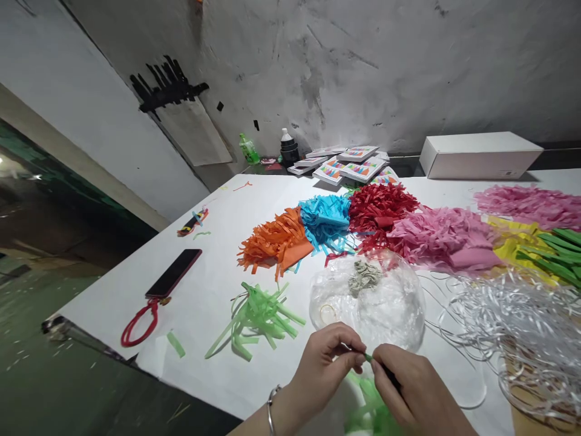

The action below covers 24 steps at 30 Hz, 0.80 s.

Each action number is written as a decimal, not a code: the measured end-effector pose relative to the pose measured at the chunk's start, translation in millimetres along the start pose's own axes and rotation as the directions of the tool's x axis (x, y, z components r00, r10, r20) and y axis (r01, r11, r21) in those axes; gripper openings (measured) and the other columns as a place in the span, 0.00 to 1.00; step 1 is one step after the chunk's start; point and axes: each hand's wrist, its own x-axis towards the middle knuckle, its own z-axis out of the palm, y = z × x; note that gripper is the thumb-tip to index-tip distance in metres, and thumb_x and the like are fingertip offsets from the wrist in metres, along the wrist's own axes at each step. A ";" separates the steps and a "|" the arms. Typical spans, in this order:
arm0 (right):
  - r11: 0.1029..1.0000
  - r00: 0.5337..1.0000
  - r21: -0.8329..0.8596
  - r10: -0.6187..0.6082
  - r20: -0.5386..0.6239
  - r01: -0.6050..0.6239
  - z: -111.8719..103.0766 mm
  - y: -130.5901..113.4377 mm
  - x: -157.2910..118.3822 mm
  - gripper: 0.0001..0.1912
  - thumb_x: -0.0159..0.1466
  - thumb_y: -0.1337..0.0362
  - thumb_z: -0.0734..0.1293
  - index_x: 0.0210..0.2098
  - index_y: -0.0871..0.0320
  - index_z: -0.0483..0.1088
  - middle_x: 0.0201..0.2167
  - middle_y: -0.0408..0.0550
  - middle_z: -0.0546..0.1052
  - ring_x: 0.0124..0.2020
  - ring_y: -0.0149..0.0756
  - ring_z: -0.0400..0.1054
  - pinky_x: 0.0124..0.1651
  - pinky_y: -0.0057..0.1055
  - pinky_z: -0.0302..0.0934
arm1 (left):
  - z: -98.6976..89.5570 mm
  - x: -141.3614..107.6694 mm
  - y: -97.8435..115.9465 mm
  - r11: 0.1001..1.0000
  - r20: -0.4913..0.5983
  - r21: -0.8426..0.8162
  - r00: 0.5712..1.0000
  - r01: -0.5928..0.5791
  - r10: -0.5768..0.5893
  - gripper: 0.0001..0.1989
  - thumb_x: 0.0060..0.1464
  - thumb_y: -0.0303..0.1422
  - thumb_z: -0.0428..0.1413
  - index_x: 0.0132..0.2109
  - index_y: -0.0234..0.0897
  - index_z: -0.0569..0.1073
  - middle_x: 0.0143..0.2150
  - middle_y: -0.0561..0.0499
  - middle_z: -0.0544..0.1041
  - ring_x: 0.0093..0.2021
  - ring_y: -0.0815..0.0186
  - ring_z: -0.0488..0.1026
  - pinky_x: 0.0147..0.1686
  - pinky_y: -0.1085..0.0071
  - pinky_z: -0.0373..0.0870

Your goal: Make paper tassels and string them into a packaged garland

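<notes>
At the near edge of the table, my left hand [329,360] pinches one end of a thin, twisted green piece between thumb and fingers. My right hand [411,378] is closed on the same piece, close beside the left. Below them hangs a light green paper tassel [373,406], its strips loose and partly hidden by the right hand. Another green paper tassel [263,315] lies spread on the table to the left. Just beyond my fingers is a clear plastic bag [385,303] with a greyish bundle [364,277] in it.
Orange [276,239], blue [325,218], red [381,206] and pink [447,236] fringed paper piles lie across the table. Silvery ribbon [531,327] tangles at the right. A phone [175,274] lies left; a white box [479,156] and printed packs [361,169] stand at the back.
</notes>
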 end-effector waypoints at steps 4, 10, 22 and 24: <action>0.998 0.999 0.031 -0.047 -0.002 0.047 -2.7 -2.2 -1.5 0.14 0.72 0.66 0.57 0.28 0.53 0.58 0.21 0.36 0.68 0.20 0.27 0.65 0.24 0.26 0.53 | -2.1 -2.3 2.2 0.993 0.040 0.115 0.999 -0.010 0.006 0.06 0.50 0.22 0.60 0.35 0.35 0.80 0.34 0.50 0.76 0.30 0.67 0.77 0.33 0.71 0.76; 0.993 0.993 -0.003 -0.116 -0.024 0.116 1.0 -4.2 -3.3 0.12 0.72 0.67 0.56 0.31 0.53 0.61 0.24 0.38 0.70 0.23 0.28 0.68 0.25 0.26 0.56 | -1.2 -5.9 0.9 0.988 0.040 0.153 0.999 -0.007 0.001 0.07 0.49 0.21 0.61 0.35 0.35 0.81 0.32 0.50 0.78 0.29 0.68 0.77 0.33 0.72 0.76; 0.997 0.994 0.042 -0.064 -0.087 0.068 9.6 -4.9 -10.1 0.09 0.74 0.61 0.57 0.38 0.53 0.64 0.28 0.40 0.73 0.27 0.30 0.71 0.29 0.26 0.60 | -2.7 -9.9 0.3 0.980 -0.008 0.188 0.998 0.061 -0.060 0.06 0.55 0.27 0.59 0.39 0.36 0.79 0.33 0.48 0.80 0.30 0.64 0.79 0.33 0.70 0.76; 0.985 0.967 -0.116 -0.151 -0.204 0.129 18.7 -3.3 -10.8 0.09 0.74 0.59 0.58 0.39 0.55 0.65 0.28 0.42 0.72 0.27 0.33 0.69 0.29 0.29 0.58 | -3.2 -11.0 -0.1 0.936 0.036 0.350 0.999 -0.049 0.039 0.08 0.55 0.25 0.56 0.40 0.38 0.79 0.34 0.48 0.80 0.32 0.64 0.78 0.33 0.72 0.75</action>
